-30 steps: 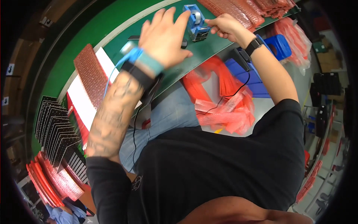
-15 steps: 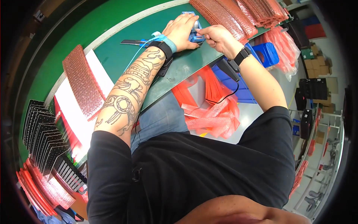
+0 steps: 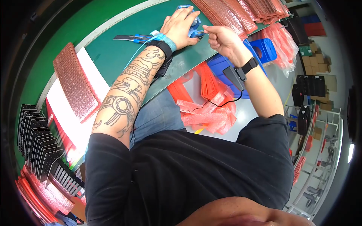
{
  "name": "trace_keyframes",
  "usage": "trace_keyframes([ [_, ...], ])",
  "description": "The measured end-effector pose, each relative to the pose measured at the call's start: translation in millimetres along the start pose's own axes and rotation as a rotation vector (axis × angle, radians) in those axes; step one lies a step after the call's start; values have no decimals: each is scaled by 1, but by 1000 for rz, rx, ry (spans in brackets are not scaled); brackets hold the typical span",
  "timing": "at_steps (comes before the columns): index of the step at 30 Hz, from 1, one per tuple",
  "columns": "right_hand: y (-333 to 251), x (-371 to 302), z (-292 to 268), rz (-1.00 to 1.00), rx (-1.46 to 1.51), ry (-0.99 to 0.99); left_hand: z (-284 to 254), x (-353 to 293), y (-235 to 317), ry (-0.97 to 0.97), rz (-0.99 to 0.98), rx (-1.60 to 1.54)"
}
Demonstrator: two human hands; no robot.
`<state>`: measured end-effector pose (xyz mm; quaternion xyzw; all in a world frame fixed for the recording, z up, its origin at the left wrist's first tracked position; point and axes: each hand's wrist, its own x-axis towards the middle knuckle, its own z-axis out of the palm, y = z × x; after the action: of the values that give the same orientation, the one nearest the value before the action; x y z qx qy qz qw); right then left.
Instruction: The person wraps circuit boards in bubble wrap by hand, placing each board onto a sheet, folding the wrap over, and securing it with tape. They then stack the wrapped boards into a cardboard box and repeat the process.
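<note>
At the far edge of the green work table, a blue tape dispenser [image 3: 196, 22] sits partly hidden under my left hand [image 3: 178, 28]. The fingers of that hand reach over its top and the thumb lies along its near side. Just right of the dispenser, my right hand [image 3: 225, 40] is raised with thumb and forefinger pinched together and the other fingers curled. Whatever the pinch holds is too small to make out. Beside my left wrist lies a cutter knife [image 3: 132, 38] with a blue handle and a dark blade.
Pink bubble-wrap pouches [image 3: 226, 17] are stacked at the far right of the table [image 3: 109, 60]. Another pouch [image 3: 77, 81] lies on white sheets at the left. Black dotted panels [image 3: 37, 139] stand near left. Blue bins [image 3: 266, 51] and pink wrap [image 3: 209, 113] are below the table edge.
My right hand has drawn slightly away from the dispenser, to the right, still pinched. My left hand stays over the dispenser. The whole view has shifted a little.
</note>
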<state>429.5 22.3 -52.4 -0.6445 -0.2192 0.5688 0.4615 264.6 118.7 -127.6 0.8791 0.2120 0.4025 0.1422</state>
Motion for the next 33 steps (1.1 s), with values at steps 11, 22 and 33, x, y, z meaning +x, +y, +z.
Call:
trace_keyframes([
  [11, 34, -14, 17, -93, 78, 169, -5, -4, 6, 115, 97, -112],
  [22, 52, 0, 34, -264, 50, 318, 2, 9, -2, -112, -63, 51],
  [33, 76, 10, 12, -337, 152, 109, -11, 14, 15, -210, -136, 61],
])
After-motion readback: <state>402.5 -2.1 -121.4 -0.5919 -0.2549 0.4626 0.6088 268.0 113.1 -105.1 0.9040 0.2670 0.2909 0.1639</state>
